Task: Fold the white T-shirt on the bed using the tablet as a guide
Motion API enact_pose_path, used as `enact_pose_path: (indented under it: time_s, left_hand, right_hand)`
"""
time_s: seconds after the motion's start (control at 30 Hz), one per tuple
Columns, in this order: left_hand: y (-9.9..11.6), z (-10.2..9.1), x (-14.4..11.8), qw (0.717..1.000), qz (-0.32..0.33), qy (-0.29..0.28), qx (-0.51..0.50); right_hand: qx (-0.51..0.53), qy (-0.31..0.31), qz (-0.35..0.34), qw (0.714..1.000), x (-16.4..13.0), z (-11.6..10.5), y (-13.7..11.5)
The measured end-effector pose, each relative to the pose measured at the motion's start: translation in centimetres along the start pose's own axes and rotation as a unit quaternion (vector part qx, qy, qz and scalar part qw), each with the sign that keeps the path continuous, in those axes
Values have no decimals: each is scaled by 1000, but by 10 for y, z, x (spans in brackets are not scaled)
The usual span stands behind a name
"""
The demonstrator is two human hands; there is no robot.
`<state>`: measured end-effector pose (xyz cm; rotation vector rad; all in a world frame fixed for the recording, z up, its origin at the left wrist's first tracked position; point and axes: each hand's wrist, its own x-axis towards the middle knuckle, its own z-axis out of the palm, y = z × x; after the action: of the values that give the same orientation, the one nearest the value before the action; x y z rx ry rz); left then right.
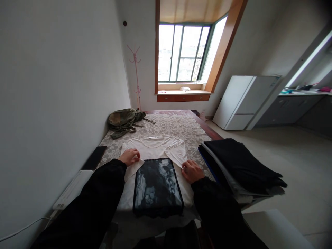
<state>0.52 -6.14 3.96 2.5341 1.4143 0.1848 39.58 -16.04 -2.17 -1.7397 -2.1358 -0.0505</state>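
A white T-shirt point(155, 147) with a dark printed panel point(156, 186) lies flat on a table covered by a patterned cloth point(178, 129), collar toward the window. My left hand point(129, 156) rests on the shirt's left sleeve, fingers curled on the fabric. At the other side, my right hand point(191, 171) pinches the tip of the right sleeve, which lies folded in toward the print. Both my arms wear black sleeves.
A stack of dark folded garments point(241, 166) sits on the table's right edge. An olive backpack point(124, 119) lies at the far left corner. A black phone-like slab point(94, 157) and a white power strip point(74, 188) lie along the left wall. A white fridge point(241, 102) stands beyond.
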Motion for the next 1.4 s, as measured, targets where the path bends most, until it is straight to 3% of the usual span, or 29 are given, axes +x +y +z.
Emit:
enact_pose_path:
  time_s: [0.27, 0.47, 0.83, 1.4]
  left_hand:
    - [-6, 3, 14, 997, -70, 41, 1]
    - [-4, 7, 18, 996, -74, 54, 10]
    - [-69, -27, 11, 982, -164, 33, 91]
    - [-94, -29, 7, 957, -257, 60, 124]
  right_hand:
    - [5, 11, -28, 1000, -2, -1, -1]
    - [14, -2, -40, 999, -3, -3, -5]
    - [24, -15, -31, 999, -3, -1, -5]
    - [28, -9, -35, 999, -3, 3, -1]
